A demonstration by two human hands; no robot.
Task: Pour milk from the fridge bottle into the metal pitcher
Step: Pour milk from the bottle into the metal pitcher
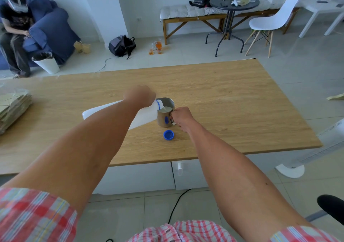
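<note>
Head view: left hand (138, 97) gripped the white milk bottle (145, 116), tipped right with its neck over the metal pitcher (165, 119) at mid-table (242, 111); milk lay inside. Right hand (181, 118) curled round the pitcher's handle. Blue cap (168, 135) lay just near of the pitcher.

Matt white plastic bottle (143, 116); shiny metal pitcher (164, 119); smooth wood-grain table (223, 100).

We see a stack of cardboard (13, 109) on the wooden table's (223, 96) left end. Beyond the table sit a white bin (47, 63), a backpack (122, 45), some glasses (156, 48) (holding orange liquid), and a white chair (273, 20).
</note>
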